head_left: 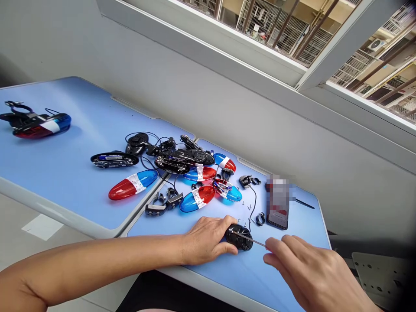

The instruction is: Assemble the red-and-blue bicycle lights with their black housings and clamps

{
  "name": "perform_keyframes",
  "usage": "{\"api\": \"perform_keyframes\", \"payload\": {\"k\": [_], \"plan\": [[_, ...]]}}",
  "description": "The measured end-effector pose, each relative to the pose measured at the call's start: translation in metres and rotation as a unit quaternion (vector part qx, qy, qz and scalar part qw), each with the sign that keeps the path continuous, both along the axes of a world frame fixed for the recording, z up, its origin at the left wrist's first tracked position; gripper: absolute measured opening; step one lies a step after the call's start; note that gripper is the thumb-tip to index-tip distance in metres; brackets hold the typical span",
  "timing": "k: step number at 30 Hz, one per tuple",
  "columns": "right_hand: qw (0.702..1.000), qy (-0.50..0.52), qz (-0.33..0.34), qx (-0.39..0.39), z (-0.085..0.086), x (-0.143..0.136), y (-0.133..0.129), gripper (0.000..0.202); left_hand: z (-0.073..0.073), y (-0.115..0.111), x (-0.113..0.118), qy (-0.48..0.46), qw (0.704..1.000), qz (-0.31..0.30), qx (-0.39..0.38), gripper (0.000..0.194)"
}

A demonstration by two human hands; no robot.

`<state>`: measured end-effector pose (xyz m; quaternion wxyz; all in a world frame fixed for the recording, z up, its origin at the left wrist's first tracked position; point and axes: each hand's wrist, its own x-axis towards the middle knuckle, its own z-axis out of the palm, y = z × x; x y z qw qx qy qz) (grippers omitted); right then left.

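At the near edge of the right-hand table, my left hand (208,240) grips a black oval bike-light housing (243,246) between thumb and fingers. A cable runs from that housing to a small black switch unit (246,182). My right hand (308,268) is closed around a screwdriver (258,243), whose handle is hidden in the fist. Its thin metal shaft slants left, with the tip at the housing's upper face. Several small screws (249,207) lie loose just beyond, beside a black ring clamp (260,219).
Red-and-blue lens covers (197,199), black light bases (114,159) and cables crowd the table seam. An assembled light (42,125) sits far left. A phone (278,216) and a dark pen-like stick (304,203) lie right. The wall and window rise behind.
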<state>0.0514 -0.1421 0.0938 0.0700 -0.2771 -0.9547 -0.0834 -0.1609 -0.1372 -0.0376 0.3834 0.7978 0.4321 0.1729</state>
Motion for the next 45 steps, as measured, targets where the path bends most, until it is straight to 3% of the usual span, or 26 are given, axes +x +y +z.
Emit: {"api": "perform_keyframes", "payload": {"k": [5,9,13,15,19,23,29,31,35,37,41,45], "plan": [[0.991,-0.123,0.038,0.019,0.006,-0.005,-0.007,0.024,-0.002,0.000,0.000,-0.001,1.000,-0.004,-0.001,0.049],[0.986,-0.153,0.064,-0.002,0.011,-0.008,-0.003,0.026,-0.005,-0.001,0.000,-0.010,1.000,-0.014,0.013,0.048],[0.990,-0.131,-0.032,-0.043,0.013,-0.012,0.004,0.026,-0.005,-0.001,0.000,-0.004,1.000,-0.012,0.018,0.048],[0.989,-0.105,-0.077,-0.063,0.015,-0.014,0.005,0.016,-0.003,0.000,-0.001,0.000,1.000,-0.009,0.016,0.047],[0.984,-0.142,-0.056,-0.091,0.019,-0.015,0.003,0.007,-0.001,0.000,-0.001,0.004,1.000,-0.008,0.013,0.047],[0.981,-0.189,-0.018,-0.042,0.014,-0.009,0.004,0.029,-0.001,0.000,0.000,0.011,1.000,-0.005,0.011,0.047],[0.971,-0.189,-0.123,-0.073,0.009,-0.012,0.003,0.018,-0.001,-0.001,0.000,0.006,1.000,-0.003,0.013,0.046],[0.974,-0.190,-0.093,-0.080,0.012,-0.015,0.002,0.015,-0.001,-0.001,0.000,0.006,1.000,-0.003,0.013,0.046],[0.982,-0.186,-0.009,-0.026,0.013,-0.015,0.001,0.029,-0.002,0.000,0.000,0.008,1.000,-0.002,0.017,0.045],[0.982,-0.186,-0.029,-0.015,0.011,-0.015,0.002,0.028,-0.002,0.000,0.001,0.008,1.000,0.002,0.018,0.045],[0.971,-0.196,-0.118,-0.066,0.011,-0.020,0.003,0.021,-0.003,0.000,0.000,0.005,1.000,0.000,0.022,0.045],[0.980,-0.183,-0.043,-0.058,0.017,-0.022,0.002,0.021,-0.002,0.000,0.000,0.005,1.000,-0.002,0.021,0.046]]}}
